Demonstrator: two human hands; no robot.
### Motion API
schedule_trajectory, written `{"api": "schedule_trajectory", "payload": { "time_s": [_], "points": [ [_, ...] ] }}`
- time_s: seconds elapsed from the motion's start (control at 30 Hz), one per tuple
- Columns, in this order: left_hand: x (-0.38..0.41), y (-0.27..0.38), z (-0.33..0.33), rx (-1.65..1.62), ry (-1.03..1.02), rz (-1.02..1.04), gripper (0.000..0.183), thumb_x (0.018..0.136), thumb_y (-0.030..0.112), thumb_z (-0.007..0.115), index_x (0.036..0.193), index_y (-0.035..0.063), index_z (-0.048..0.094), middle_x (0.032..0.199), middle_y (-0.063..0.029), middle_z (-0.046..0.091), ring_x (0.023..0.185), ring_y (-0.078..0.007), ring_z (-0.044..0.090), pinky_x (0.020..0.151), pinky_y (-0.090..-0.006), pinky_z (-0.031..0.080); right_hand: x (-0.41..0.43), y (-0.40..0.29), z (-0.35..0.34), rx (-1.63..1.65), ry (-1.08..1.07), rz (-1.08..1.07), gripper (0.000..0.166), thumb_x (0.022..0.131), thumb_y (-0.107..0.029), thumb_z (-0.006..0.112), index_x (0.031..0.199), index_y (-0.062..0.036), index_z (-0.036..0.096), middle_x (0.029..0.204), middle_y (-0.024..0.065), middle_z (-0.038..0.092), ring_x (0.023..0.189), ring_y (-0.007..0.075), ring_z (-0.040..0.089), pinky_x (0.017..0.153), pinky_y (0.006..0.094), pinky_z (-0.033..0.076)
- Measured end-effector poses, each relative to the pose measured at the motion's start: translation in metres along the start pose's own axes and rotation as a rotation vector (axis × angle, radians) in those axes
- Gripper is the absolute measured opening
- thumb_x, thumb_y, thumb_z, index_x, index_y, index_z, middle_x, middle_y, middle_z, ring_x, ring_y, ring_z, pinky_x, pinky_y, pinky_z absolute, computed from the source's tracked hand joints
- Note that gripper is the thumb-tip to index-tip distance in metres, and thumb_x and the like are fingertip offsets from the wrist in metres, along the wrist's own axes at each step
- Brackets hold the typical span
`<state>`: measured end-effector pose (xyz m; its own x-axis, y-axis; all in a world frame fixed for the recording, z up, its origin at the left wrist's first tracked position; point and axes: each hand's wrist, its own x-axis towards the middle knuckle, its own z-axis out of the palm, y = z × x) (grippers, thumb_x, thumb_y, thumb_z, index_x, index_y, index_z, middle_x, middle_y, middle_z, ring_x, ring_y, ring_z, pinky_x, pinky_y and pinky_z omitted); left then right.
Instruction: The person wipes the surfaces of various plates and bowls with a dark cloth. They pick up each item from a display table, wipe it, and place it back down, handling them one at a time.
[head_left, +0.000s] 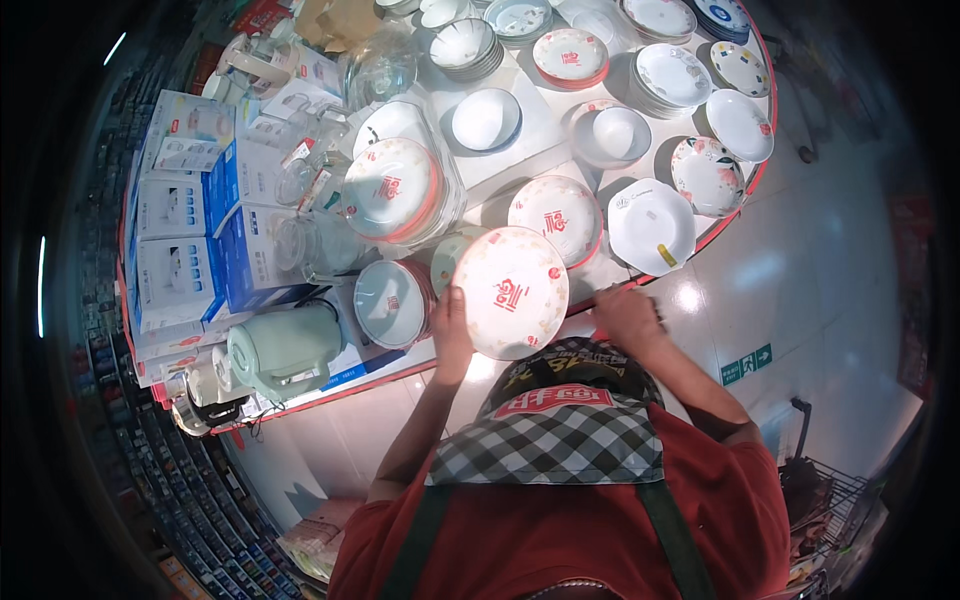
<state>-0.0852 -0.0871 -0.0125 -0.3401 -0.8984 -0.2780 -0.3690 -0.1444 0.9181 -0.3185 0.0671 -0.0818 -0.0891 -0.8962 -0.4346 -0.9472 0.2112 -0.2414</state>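
Note:
My left hand (452, 330) grips the left rim of a round white plate (512, 292) with red characters and a pale floral border. The plate is tilted in front of my apron, above the table's near edge. My right hand (628, 319) has curled fingers at that edge, apart from the plate; whether it holds something is hidden. Just beyond lies a similar red-edged plate (556, 221). A white octagonal plate (652, 227) with a yellow mark is closest to my right hand. Left of my left hand stands a stack of bowls (390, 304) with red outsides.
Stacked plates (394, 187) and glass jugs (315, 240) crowd the left side, beside blue-and-white boxes (251, 247). A pale green kettle (281, 349) stands near the front edge. More crockery, including a white bowl (486, 120), fills the far side. The table has a red rim (724, 225).

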Motion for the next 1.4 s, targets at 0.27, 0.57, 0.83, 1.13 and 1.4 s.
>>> {"api": "schedule_trajectory", "payload": {
  "time_s": [0.27, 0.57, 0.83, 1.13, 1.4],
  "points": [
    [-0.001, 0.001, 0.009, 0.151, -0.027, 0.124, 0.041, 0.103, 0.029, 0.040, 0.126, -0.0025, 0.052, 0.113, -0.0129, 0.063, 0.103, -0.0188, 0.057, 0.093, -0.0312, 0.043, -0.003, -0.019, -0.058, 0.261, 0.505, -0.148, 0.021, 0.081, -0.013, 0.061, 0.101, -0.0077, 0.057, 0.087, 0.0122, 0.063, 0.064, 0.0303, 0.066, 0.054, 0.0398, 0.053],
    [-0.007, -0.013, -0.011, -0.112, -0.052, -0.021, 0.045, 0.104, 0.029, 0.034, 0.126, -0.0068, 0.051, 0.120, -0.0157, 0.059, 0.111, -0.0210, 0.054, 0.097, -0.0312, 0.039, 0.001, 0.032, -0.020, 0.069, 0.337, 0.024, 0.016, 0.080, -0.017, 0.062, 0.092, -0.0075, 0.059, 0.083, 0.0108, 0.062, 0.063, 0.0281, 0.066, 0.053, 0.0383, 0.054],
    [-0.017, -0.020, -0.021, -0.136, 0.039, -0.251, 0.055, 0.100, 0.038, 0.042, 0.134, -0.0047, 0.045, 0.124, -0.0149, 0.056, 0.113, -0.0212, 0.052, 0.096, -0.0327, 0.040, 0.057, 0.131, -0.034, -0.028, 0.598, 0.236, 0.027, 0.082, -0.025, 0.068, 0.098, -0.0077, 0.057, 0.089, 0.0115, 0.064, 0.066, 0.0306, 0.065, 0.058, 0.0397, 0.054],
    [-0.032, -0.042, -0.025, -0.234, -0.012, -0.303, 0.056, 0.098, 0.037, 0.046, 0.138, -0.0009, 0.042, 0.124, -0.0132, 0.056, 0.110, -0.0184, 0.055, 0.091, -0.0283, 0.045, 0.132, 0.072, -0.012, 0.308, 0.325, 0.335, 0.044, 0.091, -0.044, 0.056, 0.109, -0.0040, 0.060, 0.086, 0.0222, 0.068, 0.082, 0.0376, 0.067, 0.071, 0.0459, 0.053],
    [-0.042, -0.064, -0.035, -0.437, -0.035, -0.415, 0.054, 0.087, 0.012, 0.048, 0.138, -0.0025, 0.038, 0.119, -0.0167, 0.056, 0.105, -0.0251, 0.061, 0.082, -0.0361, 0.056, 0.156, 0.075, 0.033, 0.177, 0.396, 0.285, 0.030, 0.093, -0.031, 0.053, 0.102, -0.0034, 0.056, 0.071, 0.0201, 0.066, 0.065, 0.0367, 0.066, 0.060, 0.0469, 0.053]
  ]
}}
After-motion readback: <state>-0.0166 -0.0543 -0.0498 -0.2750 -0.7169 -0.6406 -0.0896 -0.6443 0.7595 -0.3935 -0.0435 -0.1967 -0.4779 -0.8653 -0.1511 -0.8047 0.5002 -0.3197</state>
